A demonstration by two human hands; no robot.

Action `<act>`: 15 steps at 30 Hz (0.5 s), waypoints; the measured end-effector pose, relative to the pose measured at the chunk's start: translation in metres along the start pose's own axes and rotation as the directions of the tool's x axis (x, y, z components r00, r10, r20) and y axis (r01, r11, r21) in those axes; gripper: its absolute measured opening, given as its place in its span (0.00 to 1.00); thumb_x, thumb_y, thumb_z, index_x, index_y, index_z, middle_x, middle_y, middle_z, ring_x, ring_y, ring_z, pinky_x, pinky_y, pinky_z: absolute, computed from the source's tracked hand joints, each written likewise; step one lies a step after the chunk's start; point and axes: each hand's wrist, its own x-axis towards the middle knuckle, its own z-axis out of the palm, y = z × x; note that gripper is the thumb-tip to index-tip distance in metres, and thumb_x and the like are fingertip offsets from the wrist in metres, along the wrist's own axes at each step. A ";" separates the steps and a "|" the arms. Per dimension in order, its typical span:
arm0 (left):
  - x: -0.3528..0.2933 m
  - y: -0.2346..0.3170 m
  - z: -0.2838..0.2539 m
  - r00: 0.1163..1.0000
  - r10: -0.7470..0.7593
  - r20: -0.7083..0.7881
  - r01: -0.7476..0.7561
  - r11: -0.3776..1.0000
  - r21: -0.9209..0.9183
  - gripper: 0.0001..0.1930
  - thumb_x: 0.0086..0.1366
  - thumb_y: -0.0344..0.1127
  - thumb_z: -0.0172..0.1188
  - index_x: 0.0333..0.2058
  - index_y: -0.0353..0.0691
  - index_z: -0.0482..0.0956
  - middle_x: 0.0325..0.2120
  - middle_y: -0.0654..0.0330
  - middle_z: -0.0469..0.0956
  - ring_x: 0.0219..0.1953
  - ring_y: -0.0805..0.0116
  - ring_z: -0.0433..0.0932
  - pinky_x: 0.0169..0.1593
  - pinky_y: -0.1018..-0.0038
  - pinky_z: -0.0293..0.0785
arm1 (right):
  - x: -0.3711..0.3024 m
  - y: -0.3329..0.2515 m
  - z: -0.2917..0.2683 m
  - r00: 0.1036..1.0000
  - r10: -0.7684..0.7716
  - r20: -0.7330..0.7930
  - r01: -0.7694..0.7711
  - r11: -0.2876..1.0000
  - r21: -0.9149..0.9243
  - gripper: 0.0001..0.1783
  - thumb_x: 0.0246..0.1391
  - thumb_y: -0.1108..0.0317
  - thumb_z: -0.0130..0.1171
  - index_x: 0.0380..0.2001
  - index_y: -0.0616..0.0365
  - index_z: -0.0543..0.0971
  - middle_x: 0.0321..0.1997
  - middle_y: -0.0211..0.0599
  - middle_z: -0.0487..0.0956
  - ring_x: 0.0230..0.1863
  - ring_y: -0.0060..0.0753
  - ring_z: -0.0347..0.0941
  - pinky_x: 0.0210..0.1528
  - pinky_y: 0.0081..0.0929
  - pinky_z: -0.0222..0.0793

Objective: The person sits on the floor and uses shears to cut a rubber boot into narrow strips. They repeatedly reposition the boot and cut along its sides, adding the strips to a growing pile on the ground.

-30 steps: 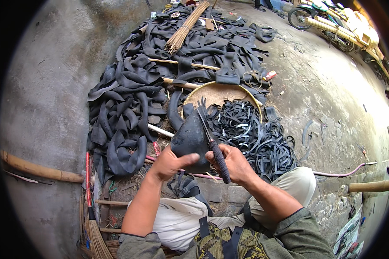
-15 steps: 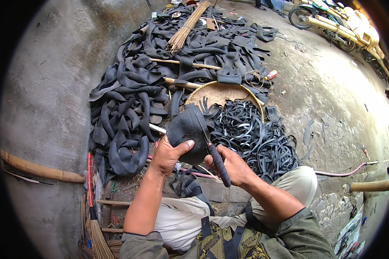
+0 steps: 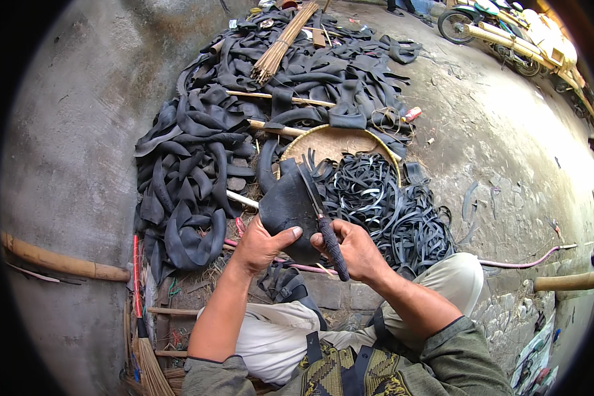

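Note:
My left hand is closed on the lower left edge of a curved black rubber sheet, its thumb lying across the front. In my right hand is a pair of scissors, its handles wrapped in dark, rough cord. The blades point up and away along the sheet's right edge, where a narrow strip runs beside them. How far apart the blades are is hard to make out. Just beyond, cut black rubber strips lie heaped on and around a round woven tray.
Large black rubber pieces are piled ahead and left against a concrete wall. A bundle of thin sticks rests on top. A pink hose crosses the floor. A stick broom stands lower left; a motorbike is far right.
The rubber sheet and my left hand have shifted slightly right and down. My right hand stays close to its place, with the scissors still along the sheet's right edge.

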 end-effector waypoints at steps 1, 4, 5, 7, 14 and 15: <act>0.001 0.001 -0.001 1.000 0.007 0.007 -0.007 1.000 -0.010 0.20 0.66 0.27 0.67 0.56 0.35 0.77 0.47 0.60 0.84 0.48 0.71 0.83 0.57 0.68 0.79 | -0.002 -0.001 0.000 1.000 0.001 0.005 -0.001 1.000 0.008 0.38 0.54 0.35 0.70 0.38 0.67 0.83 0.28 0.36 0.81 0.29 0.23 0.73 0.32 0.27 0.70; 0.006 0.003 -0.007 0.994 -0.086 -0.060 0.057 0.926 -0.373 0.21 0.67 0.31 0.68 0.57 0.35 0.77 0.48 0.58 0.85 0.49 0.68 0.83 0.59 0.66 0.79 | -0.008 -0.008 -0.001 0.997 0.037 0.066 -0.036 0.999 -0.017 0.35 0.53 0.36 0.71 0.37 0.65 0.84 0.28 0.33 0.80 0.28 0.22 0.70 0.31 0.26 0.68; 0.008 0.006 -0.013 0.997 -0.073 0.015 0.070 0.859 -0.507 0.22 0.67 0.33 0.68 0.58 0.35 0.77 0.49 0.57 0.84 0.50 0.66 0.84 0.59 0.66 0.78 | -0.010 -0.011 -0.001 0.994 0.053 0.092 -0.051 0.998 -0.025 0.35 0.53 0.37 0.72 0.37 0.64 0.84 0.27 0.32 0.79 0.28 0.21 0.70 0.30 0.26 0.67; 0.011 0.008 -0.017 0.995 -0.071 -0.066 0.035 0.898 -0.439 0.21 0.67 0.32 0.68 0.57 0.35 0.77 0.50 0.57 0.84 0.50 0.66 0.84 0.58 0.66 0.79 | -0.014 -0.016 0.001 0.994 0.018 0.105 -0.015 1.000 -0.026 0.33 0.54 0.37 0.71 0.37 0.63 0.84 0.27 0.31 0.79 0.28 0.21 0.70 0.32 0.26 0.68; 0.009 0.002 -0.006 0.992 0.023 -0.125 -0.046 0.981 -0.189 0.22 0.65 0.25 0.67 0.57 0.36 0.77 0.47 0.62 0.84 0.47 0.72 0.82 0.57 0.71 0.78 | -0.012 -0.019 0.002 0.999 -0.042 0.006 0.042 0.996 -0.082 0.39 0.54 0.34 0.69 0.40 0.69 0.82 0.29 0.39 0.81 0.33 0.25 0.76 0.38 0.28 0.72; 0.008 0.001 -0.004 0.991 0.032 -0.126 -0.054 0.983 -0.176 0.22 0.64 0.25 0.67 0.57 0.36 0.77 0.47 0.62 0.84 0.47 0.73 0.82 0.57 0.71 0.78 | -0.011 -0.018 0.002 0.998 -0.056 -0.006 0.056 0.993 -0.103 0.40 0.54 0.34 0.69 0.40 0.69 0.82 0.29 0.39 0.82 0.33 0.26 0.76 0.38 0.29 0.72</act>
